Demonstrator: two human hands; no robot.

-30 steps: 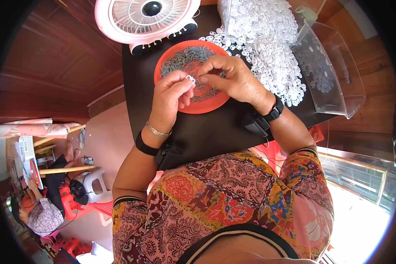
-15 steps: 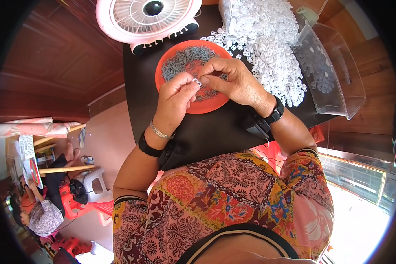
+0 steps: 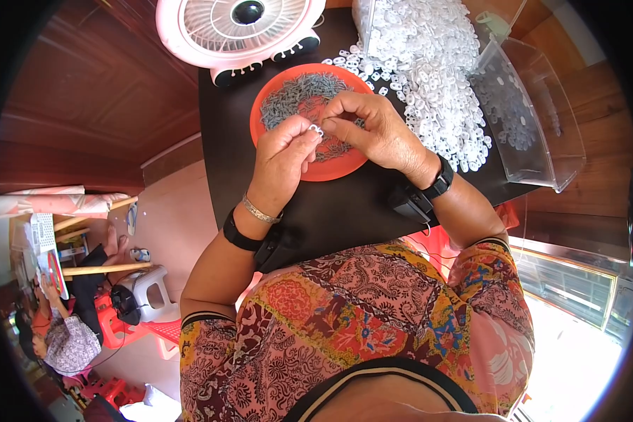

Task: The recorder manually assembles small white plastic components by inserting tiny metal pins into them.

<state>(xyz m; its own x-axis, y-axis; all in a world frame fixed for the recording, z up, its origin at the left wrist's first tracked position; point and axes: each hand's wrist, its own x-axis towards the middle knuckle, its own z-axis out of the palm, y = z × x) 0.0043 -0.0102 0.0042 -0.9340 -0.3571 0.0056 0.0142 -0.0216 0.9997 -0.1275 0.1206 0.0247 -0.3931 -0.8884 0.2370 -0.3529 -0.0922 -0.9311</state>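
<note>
Thumb and fingers of my left hand (image 3: 283, 156) are closed on a small white plastic piece with holes (image 3: 317, 131). My right hand (image 3: 380, 133) pinches close beside it, its fingertips almost touching the piece. What sits in that right pinch is too small to make out. Both hands are over a round orange-red basin (image 3: 333, 171), which contains many thin grey screw-like pieces (image 3: 288, 100). A large heap of similar white plastic pieces (image 3: 443, 98) lies to the right of the basin.
A pink-and-white fan (image 3: 243, 32) stands at the table's far left. Clear plastic bins (image 3: 541, 133) stand at the far right; white pieces spill over the black tabletop (image 3: 330, 211). Stools (image 3: 155, 299) and another person (image 3: 74, 344) are on the left.
Both hands hold nearly the same pose over the basin, with only a slight finger shift at the white piece. The whole view has shifted slightly.
</note>
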